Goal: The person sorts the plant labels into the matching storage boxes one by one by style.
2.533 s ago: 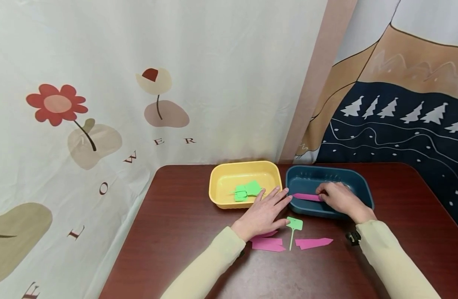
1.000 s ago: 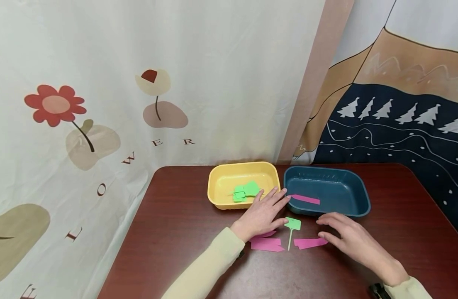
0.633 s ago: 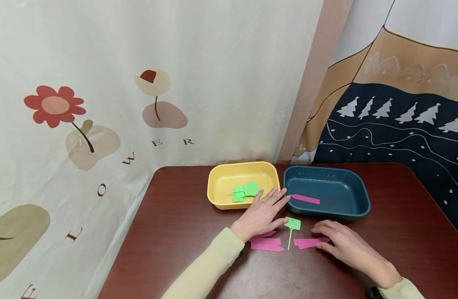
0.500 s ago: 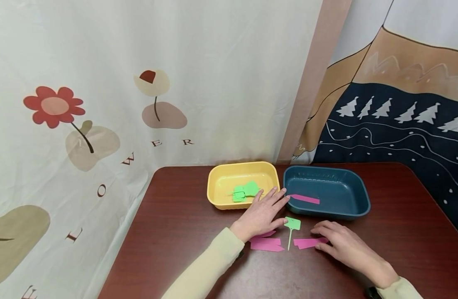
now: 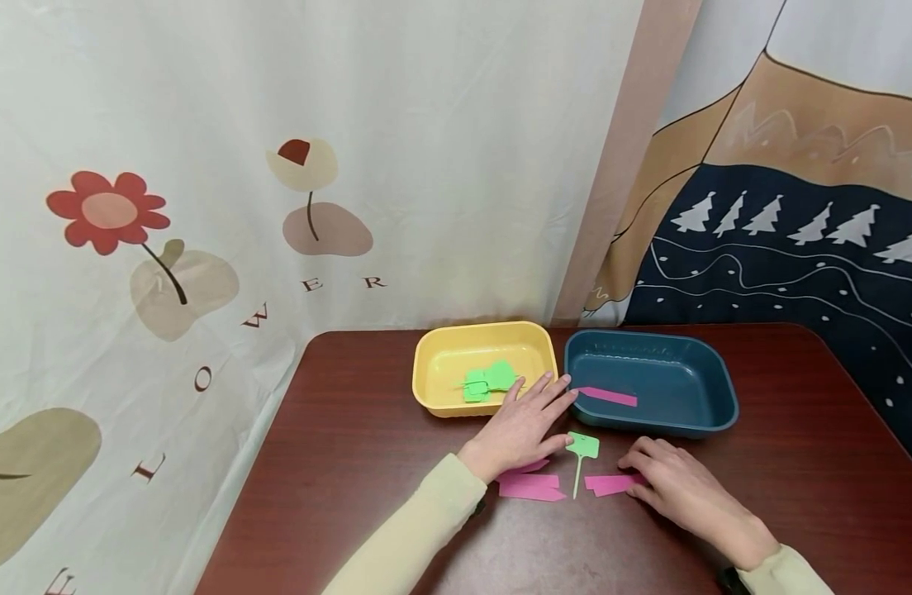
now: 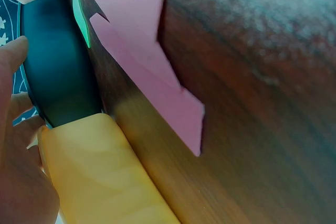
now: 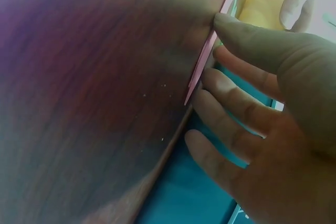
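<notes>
My left hand (image 5: 519, 426) lies with spread, nearly straight fingers across the front right rim of the yellow tray (image 5: 434, 405); its fingertips reach the corner of the blue tray (image 5: 709, 423). My right hand (image 5: 682, 487) curls round the right end of a pink plant label (image 5: 608, 484) lying on the table. In the right wrist view the thumb (image 7: 247, 38) touches that label's edge, with the fingers on its far side. A green T-shaped plant label (image 5: 584, 446) lies by the left thumb. More pink labels (image 5: 530, 486) overlap below the left hand, partly hidden.
Several green labels (image 5: 489, 380) lie in the yellow tray. A single pink label (image 5: 608, 396) lies in the blue tray. Both trays stand side by side towards the back of the brown table (image 5: 337, 463), before a printed curtain (image 5: 456, 165).
My right hand let go of a pink label in the blue tray, came back towards me, and its fingers drew in round the pink label on the table. The left hand stayed put.
</notes>
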